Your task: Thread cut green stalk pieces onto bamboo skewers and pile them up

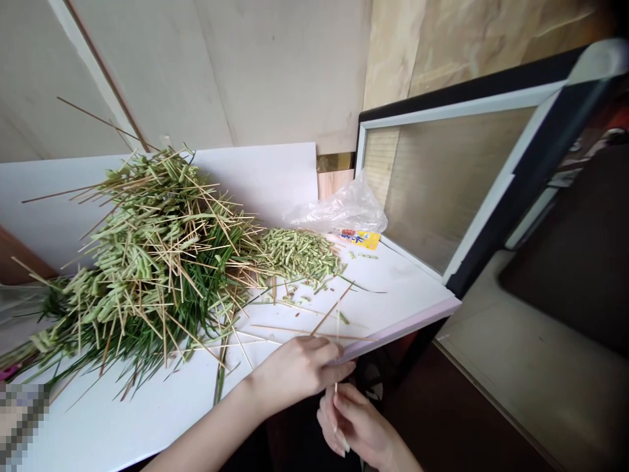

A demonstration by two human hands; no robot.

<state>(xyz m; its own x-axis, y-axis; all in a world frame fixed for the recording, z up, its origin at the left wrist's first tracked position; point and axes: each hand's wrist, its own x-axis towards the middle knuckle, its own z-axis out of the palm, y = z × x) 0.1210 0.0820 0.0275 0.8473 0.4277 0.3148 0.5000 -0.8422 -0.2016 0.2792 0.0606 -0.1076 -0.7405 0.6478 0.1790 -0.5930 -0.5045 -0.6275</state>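
Head view: a thin wooden stick [335, 388] is pinched upright between the thumb and fingertips of the right hand [356, 419], whose fingers are pressed together around it. The stick is held low in the frame, just beyond the near edge of a white board [265, 177]. Close beside it, the left hand [295, 370] is held over that edge with its fingers curled. Whether anything is gripped by them cannot be told, since the fingertips are turned out of view.

One stick is being handled at this moment, and no green stalk is held by either hand. Roughly five loose sticks [334, 308] are scattered on the board just ahead of the hands. Beyond them, one large heap of green stalks [157, 262] is tangled with many sticks, too many to count. One mound of short green pieces [297, 257] is piled beside the heap. Farther along the board, one plastic bag [339, 213] lies next to one yellow packet [358, 239], and one glass-panelled frame [442, 190] is propped to the right.
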